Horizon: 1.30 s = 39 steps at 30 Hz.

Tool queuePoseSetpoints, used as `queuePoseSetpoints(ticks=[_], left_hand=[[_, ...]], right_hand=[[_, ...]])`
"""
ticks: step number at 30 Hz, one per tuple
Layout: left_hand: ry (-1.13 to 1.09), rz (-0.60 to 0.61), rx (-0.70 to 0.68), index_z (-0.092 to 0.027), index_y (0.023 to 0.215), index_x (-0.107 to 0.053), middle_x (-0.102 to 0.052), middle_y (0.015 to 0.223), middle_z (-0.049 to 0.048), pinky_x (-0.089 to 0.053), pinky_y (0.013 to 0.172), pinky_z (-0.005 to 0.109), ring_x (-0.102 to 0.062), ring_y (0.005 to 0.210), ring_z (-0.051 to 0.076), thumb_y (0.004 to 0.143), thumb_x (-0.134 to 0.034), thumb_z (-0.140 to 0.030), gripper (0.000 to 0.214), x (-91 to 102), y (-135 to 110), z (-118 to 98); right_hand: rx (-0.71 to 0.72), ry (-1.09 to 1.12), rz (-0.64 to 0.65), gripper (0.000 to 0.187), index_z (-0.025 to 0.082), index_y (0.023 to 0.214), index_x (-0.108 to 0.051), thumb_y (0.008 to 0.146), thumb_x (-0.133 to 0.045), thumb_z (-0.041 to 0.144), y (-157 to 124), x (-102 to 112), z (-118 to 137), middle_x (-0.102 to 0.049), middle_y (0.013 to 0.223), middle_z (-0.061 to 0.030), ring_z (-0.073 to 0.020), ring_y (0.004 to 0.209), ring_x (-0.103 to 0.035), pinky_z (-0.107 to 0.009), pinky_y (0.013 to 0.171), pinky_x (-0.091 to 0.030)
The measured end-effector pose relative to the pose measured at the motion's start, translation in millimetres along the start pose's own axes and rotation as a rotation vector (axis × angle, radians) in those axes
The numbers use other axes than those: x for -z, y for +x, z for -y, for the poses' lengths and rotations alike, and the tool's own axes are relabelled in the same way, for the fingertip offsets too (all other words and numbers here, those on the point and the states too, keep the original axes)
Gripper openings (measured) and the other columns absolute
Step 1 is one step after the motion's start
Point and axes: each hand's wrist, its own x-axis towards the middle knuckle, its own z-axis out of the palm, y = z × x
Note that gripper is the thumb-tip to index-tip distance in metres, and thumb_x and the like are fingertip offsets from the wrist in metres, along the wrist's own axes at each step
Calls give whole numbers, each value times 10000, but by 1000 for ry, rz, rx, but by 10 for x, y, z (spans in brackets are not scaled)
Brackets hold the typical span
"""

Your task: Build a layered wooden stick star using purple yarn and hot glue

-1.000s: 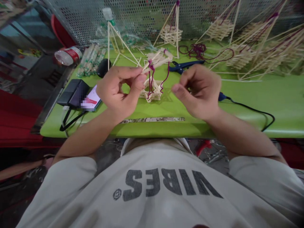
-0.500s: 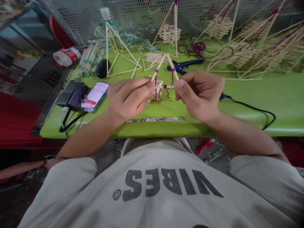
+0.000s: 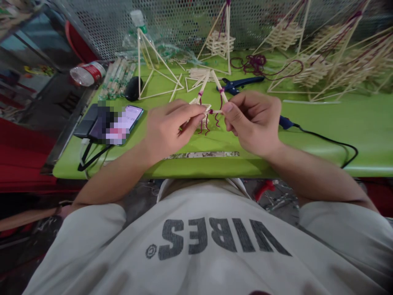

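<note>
Both hands are raised over the green table, closed on a small triangle of pale wooden sticks (image 3: 216,82) with dark purple knots. At its left corner, my left hand (image 3: 170,127) pinches it between thumb and fingers. The right corner is pinched by my right hand (image 3: 254,123), its other fingers curled in. Loose ends of purple yarn (image 3: 207,128) dangle from the sticks between the hands. Just behind the yarn, a small stack of sticks (image 3: 204,123) is partly hidden by my left hand.
Blue-handled cutters (image 3: 241,83) and a corded blue tool (image 3: 286,122) lie near my right hand. A patterned strip (image 3: 202,154) lies in front. At left are a phone (image 3: 135,112) and black mouse (image 3: 132,89). Behind stand a stick pyramid frame (image 3: 139,65) and several hanging-stack models (image 3: 313,69).
Both hands have shifted slightly, the right one leftward and closer to the left. My left fingers have moved inward along the bottom stick toward its middle knot.
</note>
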Motion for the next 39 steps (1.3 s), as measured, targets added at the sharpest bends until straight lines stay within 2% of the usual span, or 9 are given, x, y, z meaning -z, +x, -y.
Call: queuePoseSetpoints(ticks=[5, 10, 16, 20, 23, 28, 31, 36, 39], left_hand=[[-38, 10, -17, -270, 1210, -802, -849, 1022, 23, -574, 663, 277, -751, 733, 115, 1136, -686, -321, 147, -33, -18, 76], [-89, 40, 29, -277, 1193, -811, -842, 1043, 47, -637, 768, 308, -814, 873, 166, 1139, -688, -365, 161, -73, -70, 136], [-85, -19, -5, -294, 1214, -811, -848, 1062, 35, -682, 806, 328, -849, 948, 194, 1138, -674, -347, 165, -80, -79, 126], [-94, -79, -96, -288, 1173, -811, -844, 1005, 23, -670, 745, 306, -844, 870, 178, 1128, -686, -325, 137, -85, -41, 86], [-55, -104, -174, -268, 1128, -811, -838, 967, 26, -673, 711, 299, -826, 808, 171, 1136, -669, -347, 162, -109, -28, 78], [-61, -148, -239, -284, 1144, -814, -821, 951, 26, -655, 672, 290, -805, 772, 172, 1125, -676, -367, 162, -159, -32, 108], [-94, -185, -259, -302, 1179, -804, -834, 972, 22, -643, 661, 293, -811, 792, 175, 1111, -705, -346, 128, -154, -42, 120], [-126, -67, -187, -352, 1266, -790, -856, 1074, 30, -653, 743, 322, -840, 906, 190, 1134, -671, -322, 180, -102, -72, 111], [-110, -119, -218, -322, 1200, -798, -856, 1019, 26, -621, 682, 299, -825, 838, 168, 1139, -669, -336, 144, -97, -41, 95]], right_hand=[[50, -26, -15, 540, 243, 789, -695, 1031, -772, 720, 9, -3, -24, -616, 598, 25, -113, 503, -470, -324, 503, -345], [113, -144, -27, 538, 257, 823, -687, 1078, -686, 731, -22, 6, -73, -597, 640, 15, -136, 552, -481, -334, 533, -339], [229, -142, -153, 359, 308, 1120, -735, 1086, -710, 665, 44, 41, -198, -590, 766, 12, -155, 595, -480, -361, 547, -356], [208, -31, -27, 423, 299, 1264, -764, 1056, -748, 667, 93, 87, -228, -614, 743, 29, -151, 549, -495, -351, 528, -416], [141, 57, 69, 416, 276, 1120, -796, 1046, -760, 684, 86, 104, -158, -602, 672, 39, -146, 525, -505, -336, 524, -444], [86, 173, 110, 342, 254, 870, -748, 1031, -838, 543, 100, 109, -79, -609, 621, 43, -114, 482, -471, -305, 470, -359], [61, 210, 151, 363, 265, 864, -732, 1002, -859, 575, 123, 126, -105, -614, 614, 51, -110, 461, -445, -297, 433, -328], [-55, 300, 273, 370, 256, 898, -728, 1023, -839, 586, 117, 152, -134, -650, 660, 41, -99, 481, -446, -290, 446, -321], [-109, 382, 321, 372, 241, 901, -730, 1008, -865, 571, 119, 146, -137, -636, 634, 45, -88, 467, -414, -285, 439, -278]])
